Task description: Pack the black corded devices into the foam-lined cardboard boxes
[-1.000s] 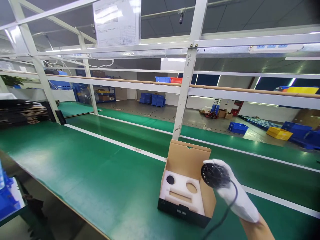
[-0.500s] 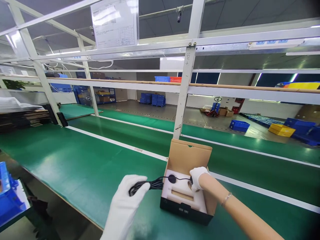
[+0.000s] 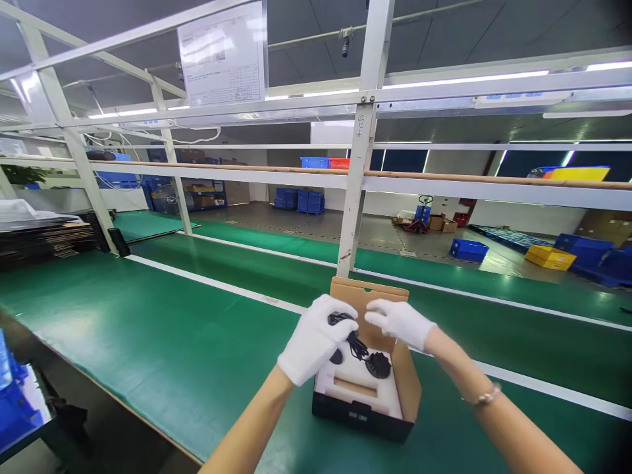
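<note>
An open cardboard box (image 3: 407,388) with a black base stands on the green bench mat (image 3: 162,336). Inside it lies a white foam insert (image 3: 355,382) with cut-outs. A round black device (image 3: 378,364) sits in one cut-out, and its coiled black cable (image 3: 353,339) runs up from it. My left hand (image 3: 316,339), in a white glove, is closed on the cable bundle above the box. My right hand (image 3: 397,321), also gloved, hovers over the box's raised flap, fingers pointing toward the cable; whether it touches the cable I cannot tell.
A white metal frame post (image 3: 353,191) rises just behind the box, with rails and a posted sheet (image 3: 222,52) overhead. Flat dark cardboard stacks (image 3: 39,237) lie at far left. Blue and yellow crates (image 3: 550,255) sit on the floor beyond. A blue bin (image 3: 14,401) is at lower left.
The round device went from my right hand into the foam cut-out. My left hand came in with the cable bundle and rose over the box; my right hand lifted off the device.
</note>
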`<state>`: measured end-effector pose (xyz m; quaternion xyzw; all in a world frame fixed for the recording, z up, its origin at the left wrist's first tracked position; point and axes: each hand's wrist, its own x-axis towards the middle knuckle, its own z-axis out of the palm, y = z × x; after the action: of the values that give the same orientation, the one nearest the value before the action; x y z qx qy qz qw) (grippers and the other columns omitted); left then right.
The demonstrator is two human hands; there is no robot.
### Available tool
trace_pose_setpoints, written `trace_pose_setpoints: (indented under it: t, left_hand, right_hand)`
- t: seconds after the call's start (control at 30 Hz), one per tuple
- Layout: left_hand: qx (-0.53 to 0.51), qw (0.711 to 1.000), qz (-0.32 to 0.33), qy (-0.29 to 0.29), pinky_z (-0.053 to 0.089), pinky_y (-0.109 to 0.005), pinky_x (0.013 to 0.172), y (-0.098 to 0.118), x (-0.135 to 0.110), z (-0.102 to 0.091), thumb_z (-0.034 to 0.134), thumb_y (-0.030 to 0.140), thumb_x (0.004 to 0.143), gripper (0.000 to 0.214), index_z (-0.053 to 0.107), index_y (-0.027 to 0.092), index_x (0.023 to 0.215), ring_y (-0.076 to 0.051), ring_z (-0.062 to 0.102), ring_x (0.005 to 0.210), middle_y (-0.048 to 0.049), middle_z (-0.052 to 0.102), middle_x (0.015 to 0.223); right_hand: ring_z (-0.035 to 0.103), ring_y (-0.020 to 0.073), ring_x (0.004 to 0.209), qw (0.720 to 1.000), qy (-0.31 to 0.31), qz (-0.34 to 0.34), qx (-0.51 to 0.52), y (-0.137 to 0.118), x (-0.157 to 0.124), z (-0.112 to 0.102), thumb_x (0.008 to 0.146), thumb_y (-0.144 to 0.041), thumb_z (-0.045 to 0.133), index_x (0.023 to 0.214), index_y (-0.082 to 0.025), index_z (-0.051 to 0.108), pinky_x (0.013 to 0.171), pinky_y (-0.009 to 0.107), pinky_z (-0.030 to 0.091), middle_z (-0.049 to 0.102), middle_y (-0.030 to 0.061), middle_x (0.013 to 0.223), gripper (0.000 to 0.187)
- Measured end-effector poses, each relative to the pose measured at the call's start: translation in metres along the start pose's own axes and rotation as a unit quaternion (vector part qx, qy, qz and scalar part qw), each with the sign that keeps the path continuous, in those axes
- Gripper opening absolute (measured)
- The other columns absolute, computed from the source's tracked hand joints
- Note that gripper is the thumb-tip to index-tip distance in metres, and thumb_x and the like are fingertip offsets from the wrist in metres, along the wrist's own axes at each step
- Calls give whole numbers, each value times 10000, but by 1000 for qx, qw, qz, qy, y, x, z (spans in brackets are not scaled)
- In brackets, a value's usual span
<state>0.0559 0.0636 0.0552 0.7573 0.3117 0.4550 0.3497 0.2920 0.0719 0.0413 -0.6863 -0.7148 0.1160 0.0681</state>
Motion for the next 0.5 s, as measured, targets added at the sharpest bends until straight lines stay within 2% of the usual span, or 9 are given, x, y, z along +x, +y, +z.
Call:
trace_pose_setpoints:
  t: [0.07,0.13,0.17,0.23,0.27,0.33,0.37,0.43,0.5]
  left_hand:
    - [-17,999,9,-31,427,-330,975,3,13,4,627,152,812,131,716,239,854,-173,598,1014,23,670,969]
    - [-38,998,16,-49,455,-320,961,5,25,10,606,139,810,154,720,227,866,-175,607,1026,11,681,985]
    - [-48,997,17,-54,476,-309,948,5,29,14,597,139,812,160,718,218,882,-172,616,1024,4,687,996]
    - [-64,996,22,-61,505,-296,941,5,37,23,595,160,823,163,708,199,933,-168,634,1027,-14,700,1028]
    - [-66,995,26,-63,512,-300,953,5,39,27,600,180,832,169,703,194,965,-170,638,1035,-23,704,1049]
    - [-57,996,40,-64,504,-328,1001,2,43,35,591,207,852,200,691,196,1025,-182,627,1081,-39,695,1115]
    - [-46,995,51,-66,494,-344,1030,-1,44,39,573,219,868,225,680,201,1065,-187,615,1116,-46,683,1162]
    - [-13,995,77,-67,452,-367,1107,-10,45,46,519,236,907,294,640,205,1174,-192,569,1211,-60,641,1275]
    - [34,993,96,-63,372,-383,1195,-23,45,51,469,245,940,386,556,180,1310,-192,489,1324,-84,563,1408]
  right_hand:
    - [682,209,964,985,55,-89,141,-6,-14,-14,993,-564,412,1469,-247,474,901,324,545,673,58,1262,576]
    - [653,229,1024,951,87,-161,250,-16,-26,-18,925,-551,572,1463,-255,486,956,351,527,662,43,1276,620]
    - [647,236,1019,941,93,-173,275,-22,-29,-17,896,-511,628,1433,-259,520,960,374,524,671,37,1250,604]
    - [647,235,951,935,93,-170,296,-32,-31,-9,880,-451,661,1293,-249,633,914,401,534,703,25,1135,460]
    - [643,241,943,923,101,-171,329,-35,-29,-3,864,-437,683,1191,-235,684,912,412,529,713,26,1080,384]
    - [624,261,1004,878,124,-185,423,-40,-20,11,808,-445,743,985,-224,735,976,435,495,721,38,1038,283]
    - [609,267,1045,852,136,-189,470,-41,-14,20,790,-455,757,940,-227,737,1010,436,475,719,45,1056,274]
    - [602,257,1057,806,157,-174,543,-40,-2,38,793,-490,743,970,-226,724,996,417,488,713,54,1083,319]
    - [622,243,1003,768,168,-139,602,-36,10,58,833,-544,686,1025,-205,691,882,383,544,709,69,1066,390]
